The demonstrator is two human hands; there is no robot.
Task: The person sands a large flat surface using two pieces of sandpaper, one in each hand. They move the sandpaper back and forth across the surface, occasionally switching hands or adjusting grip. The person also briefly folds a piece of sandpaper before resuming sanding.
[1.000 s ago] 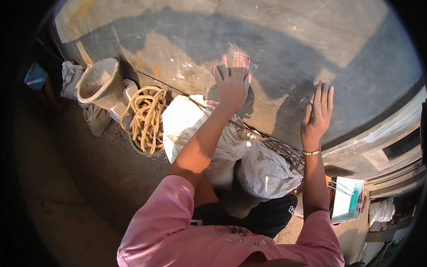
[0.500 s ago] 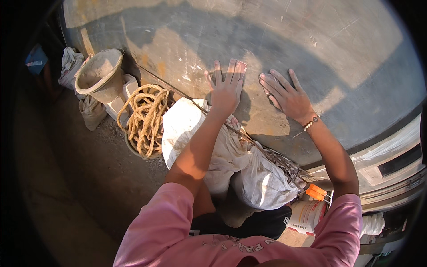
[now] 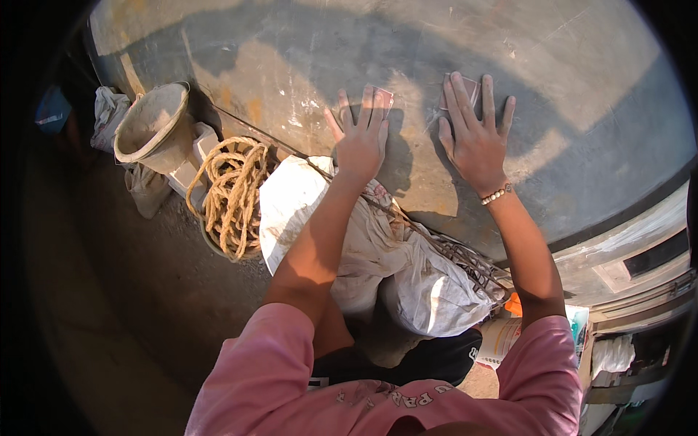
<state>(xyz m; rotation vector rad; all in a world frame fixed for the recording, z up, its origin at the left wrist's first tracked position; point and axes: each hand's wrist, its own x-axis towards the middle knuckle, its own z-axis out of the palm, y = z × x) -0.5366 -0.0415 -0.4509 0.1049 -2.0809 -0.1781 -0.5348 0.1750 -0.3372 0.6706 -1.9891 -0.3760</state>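
Spread flat, my left hand (image 3: 358, 145) presses on a large grey scuffed surface (image 3: 291, 65). Under its fingertips lies a small reddish-brown sheet (image 3: 387, 99), which looks like sandpaper. A similar sheet (image 3: 472, 90) sits beneath the fingers of my right hand (image 3: 477, 142), which is also stretched out with its fingers apart. Pale dust coats the fingers of both hands. Neither hand is closed round its sheet; the palms hide part of the surface. A beaded bracelet (image 3: 496, 195) circles my right wrist.
White sacks (image 3: 429, 291) and thin metal rods (image 3: 465, 254) lie between me and the grey surface. To the left are coiled rope (image 3: 236, 196), a dusty bucket (image 3: 156, 127) and filled bags (image 3: 109, 116). A white tub (image 3: 498, 341) stands by my right elbow.
My right hand has slid away from me with its sheet, and its fingers now point more straight ahead. My left hand has shifted slightly left and forward.
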